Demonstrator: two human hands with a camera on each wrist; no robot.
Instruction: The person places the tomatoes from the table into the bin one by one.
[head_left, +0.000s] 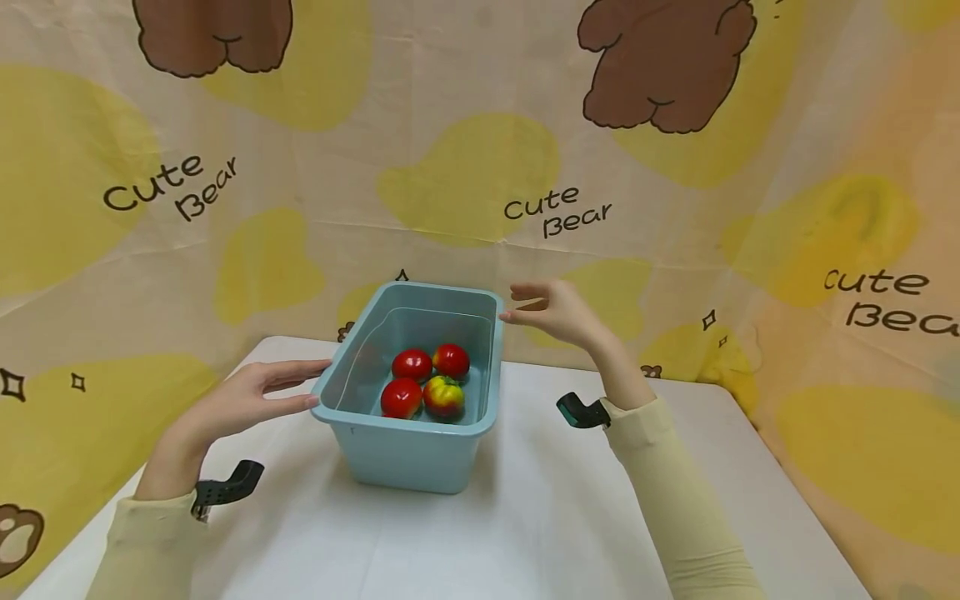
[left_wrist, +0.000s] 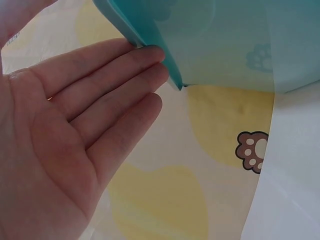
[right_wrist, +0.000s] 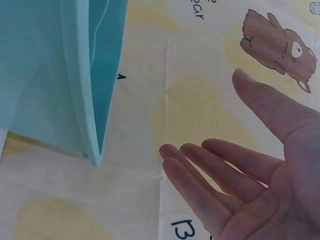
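A light blue plastic bin (head_left: 411,457) stands on the white table. Inside it lie a ribbed yellow-and-red fruit or vegetable (head_left: 444,397) and three glossy red round ones, at the back left (head_left: 412,365), the back right (head_left: 452,360) and the front left (head_left: 401,398); their exact kind is unclear. My left hand (head_left: 251,398) is at the bin's left rim, its straight fingers (left_wrist: 112,82) touching the edge. Beside the right rim, my right hand (head_left: 553,312) has its fingers spread loosely. A gap separates that hand (right_wrist: 250,185) from the bin in the right wrist view.
The white table (head_left: 585,500) extends in front of the bin and to both sides. Behind it hangs a patterned cloth (head_left: 465,175) with bears and lettering. Black wrist devices sit on the left (head_left: 228,485) and right (head_left: 583,412) sleeves' cuffs.
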